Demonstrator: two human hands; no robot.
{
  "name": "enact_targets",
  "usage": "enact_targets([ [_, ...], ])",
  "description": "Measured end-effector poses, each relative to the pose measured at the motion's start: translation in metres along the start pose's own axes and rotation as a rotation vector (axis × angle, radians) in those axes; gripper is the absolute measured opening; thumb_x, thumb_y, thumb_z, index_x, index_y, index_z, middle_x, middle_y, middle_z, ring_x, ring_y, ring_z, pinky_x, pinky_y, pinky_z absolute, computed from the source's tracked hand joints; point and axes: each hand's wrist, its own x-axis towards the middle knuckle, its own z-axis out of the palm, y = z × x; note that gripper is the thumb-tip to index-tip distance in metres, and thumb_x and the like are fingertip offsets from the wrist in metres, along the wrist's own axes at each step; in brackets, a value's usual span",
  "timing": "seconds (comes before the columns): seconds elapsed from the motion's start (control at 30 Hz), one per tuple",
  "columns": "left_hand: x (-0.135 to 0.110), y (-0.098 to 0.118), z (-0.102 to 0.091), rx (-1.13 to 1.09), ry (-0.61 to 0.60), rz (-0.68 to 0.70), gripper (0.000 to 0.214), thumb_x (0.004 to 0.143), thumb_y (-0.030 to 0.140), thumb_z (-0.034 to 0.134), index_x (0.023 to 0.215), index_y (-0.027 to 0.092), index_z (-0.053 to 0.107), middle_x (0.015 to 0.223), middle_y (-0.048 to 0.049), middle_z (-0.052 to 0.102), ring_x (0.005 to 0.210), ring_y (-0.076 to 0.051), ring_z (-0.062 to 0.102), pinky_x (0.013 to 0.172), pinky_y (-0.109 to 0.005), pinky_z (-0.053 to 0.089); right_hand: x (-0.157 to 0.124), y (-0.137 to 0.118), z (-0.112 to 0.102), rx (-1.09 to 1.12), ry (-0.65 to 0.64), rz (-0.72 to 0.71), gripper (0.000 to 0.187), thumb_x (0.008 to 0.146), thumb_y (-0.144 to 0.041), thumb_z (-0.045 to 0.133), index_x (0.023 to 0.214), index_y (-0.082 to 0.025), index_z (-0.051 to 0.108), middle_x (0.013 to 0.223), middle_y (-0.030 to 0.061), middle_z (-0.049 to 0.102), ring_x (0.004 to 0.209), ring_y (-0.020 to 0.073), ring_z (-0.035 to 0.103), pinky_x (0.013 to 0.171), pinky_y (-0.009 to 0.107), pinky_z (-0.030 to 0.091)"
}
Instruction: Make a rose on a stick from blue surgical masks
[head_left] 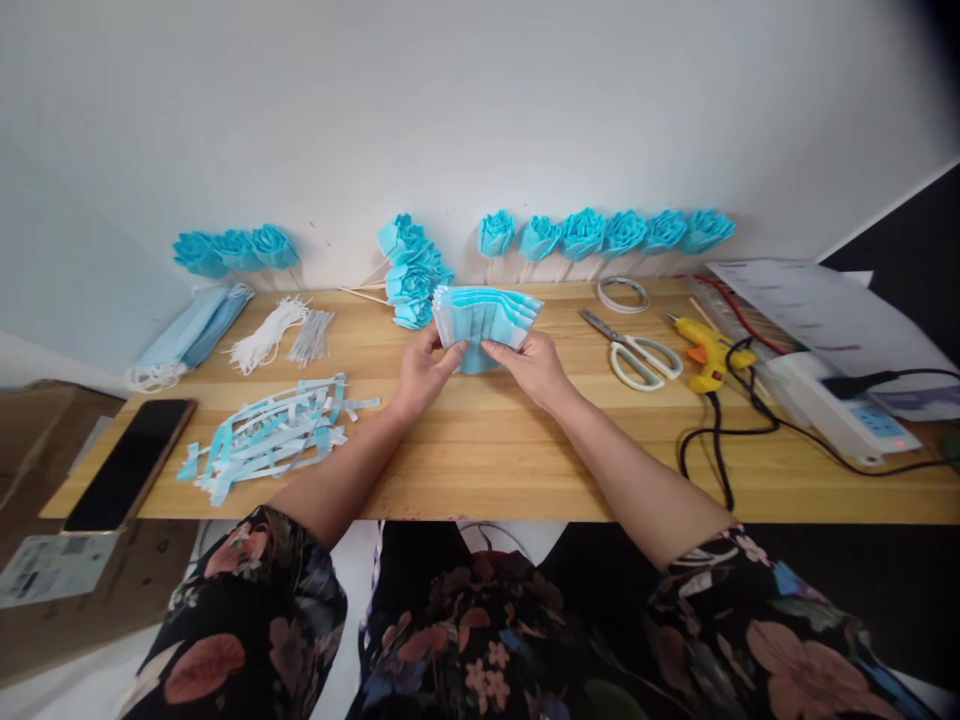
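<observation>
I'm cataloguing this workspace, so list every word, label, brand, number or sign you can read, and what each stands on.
No text is readable.
White label on the cardboard box, lower left: print too blurred to read.
Printed sheet at right: lines too blurred to read.
Blue pleated sheets held in the hands: no lettering visible.

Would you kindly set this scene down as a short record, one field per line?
Left hand: left hand grips the pleated blue sheets
Right hand: right hand grips the same sheets
Surface: wooden table
Table back: blue flowers on thin sticks
Left side: masks, white cords, cut strips, phone
Right side: scissors, yellow glue gun, power strip
</observation>
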Motion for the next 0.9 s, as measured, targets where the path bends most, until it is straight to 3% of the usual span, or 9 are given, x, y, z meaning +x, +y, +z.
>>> enact_targets([
  [0.27,0.004,-0.019,0.001,-0.016,-0.053,-0.105,0.039,0.083,0.049,0.075,0.107,0.018,0.069,0.094,-0.0070,0.075,0.096,-0.024,0.071,0.088,-0.038,0.057,0.000,0.009,0.001,0.002,-0.017,0.101,0.037,0.073,-0.052,0.079,0.082,-0.017,0.079,0.087,0.0053,0.079,0.082,0.0240,0.072,0.082,0.038,0.057],
  [0.6,0.000,-0.004,0.002,0.000,-0.023,-0.062,0.044,0.082,0.051,0.075,0.110,0.018,0.067,0.107,-0.0096,0.075,0.096,-0.023,0.071,0.089,-0.036,0.057,0.000,0.003,0.000,0.006,-0.020,0.036,0.035,0.076,-0.053,0.078,0.084,-0.019,0.080,0.095,0.0052,0.081,0.095,0.0273,0.074,0.089,0.040,0.058],
  [0.9,0.002,-0.013,0.002,-0.009,-0.026,-0.129,0.056,0.075,0.059,0.079,0.109,0.016,0.067,0.100,-0.0102,0.075,0.096,-0.026,0.072,0.092,-0.041,0.057,0.002,0.015,0.000,0.016,-0.057,0.064,0.031,0.076,-0.048,0.079,0.087,-0.019,0.081,0.099,0.0057,0.081,0.099,0.0280,0.075,0.094,0.044,0.057],
])
